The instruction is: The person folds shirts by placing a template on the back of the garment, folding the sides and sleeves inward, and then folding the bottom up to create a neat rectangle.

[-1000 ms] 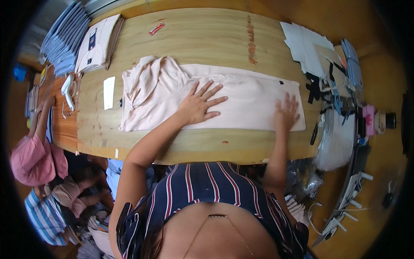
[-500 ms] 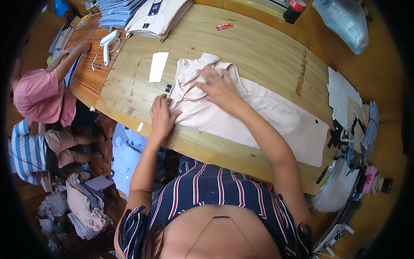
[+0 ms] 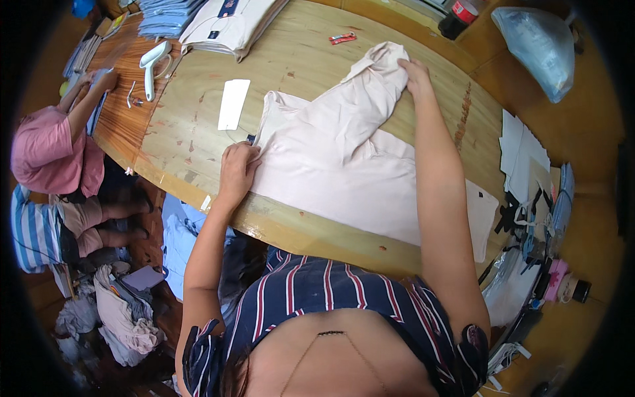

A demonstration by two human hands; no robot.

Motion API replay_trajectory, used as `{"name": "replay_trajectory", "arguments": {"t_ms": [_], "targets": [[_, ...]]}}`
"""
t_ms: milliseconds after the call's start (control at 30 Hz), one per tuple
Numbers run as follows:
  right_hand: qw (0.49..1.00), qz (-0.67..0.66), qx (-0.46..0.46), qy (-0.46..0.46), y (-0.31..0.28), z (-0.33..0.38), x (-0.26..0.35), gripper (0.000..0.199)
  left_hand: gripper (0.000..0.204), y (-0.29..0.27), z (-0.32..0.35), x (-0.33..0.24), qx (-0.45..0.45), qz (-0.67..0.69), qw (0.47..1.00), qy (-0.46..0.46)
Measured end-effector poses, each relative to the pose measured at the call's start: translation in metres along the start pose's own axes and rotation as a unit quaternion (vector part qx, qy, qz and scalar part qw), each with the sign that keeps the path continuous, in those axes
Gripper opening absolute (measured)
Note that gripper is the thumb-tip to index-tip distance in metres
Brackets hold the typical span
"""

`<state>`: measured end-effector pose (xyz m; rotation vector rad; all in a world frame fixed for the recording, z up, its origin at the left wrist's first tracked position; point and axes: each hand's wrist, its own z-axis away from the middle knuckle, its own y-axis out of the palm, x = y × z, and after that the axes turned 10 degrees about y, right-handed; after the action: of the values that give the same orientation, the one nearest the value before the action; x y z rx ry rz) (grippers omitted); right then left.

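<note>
A pale pink shirt lies lengthwise across the wooden table. One of its sleeves stretches away toward the far side, rumpled and overlapping the body. My right hand grips the end of that sleeve, fingers closed on the cloth. At the shirt's left end, my left hand pinches the edge near the collar, next to a small dark label. A white card tag rests on the table just beyond the left hand. My right forearm covers part of the lower shirt.
Folded pale shirts and blue ones are stacked at the far left, near a white handheld tool. A red packet lies at the far side. Papers line the right edge. Another person works at left.
My right hand has moved from the bunched cloth to the far right, drawing the sleeve out with it. My left hand now pinches the shirt's left edge. The view has shifted slightly.
</note>
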<state>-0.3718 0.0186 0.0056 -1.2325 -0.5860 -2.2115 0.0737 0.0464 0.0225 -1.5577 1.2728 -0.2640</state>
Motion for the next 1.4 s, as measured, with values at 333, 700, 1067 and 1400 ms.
{"name": "replay_trajectory", "arguments": {"t_ms": [333, 700, 1067, 1400], "targets": [[0.908, -0.228, 0.311, -0.166, -0.117, 0.218, 0.061, 0.018, 0.041, -0.012, -0.002, -0.006, 0.037, -0.021, 0.999, -0.022], [0.972, 0.110, 0.090, -0.189, -0.252, 0.257, -0.078, 0.016, 0.041, -0.006, 0.000, -0.005, 0.043, -0.072, 0.995, 0.056], [0.987, 0.130, 0.007, -0.099, -0.223, 0.316, -0.113, 0.060, 0.038, -0.011, 0.006, 0.011, 0.048, -0.145, 0.981, 0.121], [0.659, 0.493, -0.559, 0.100, -0.301, 0.368, -0.127, 0.057, 0.045, 0.044, -0.058, -0.118, 0.112, 0.002, 0.961, 0.253]]}}
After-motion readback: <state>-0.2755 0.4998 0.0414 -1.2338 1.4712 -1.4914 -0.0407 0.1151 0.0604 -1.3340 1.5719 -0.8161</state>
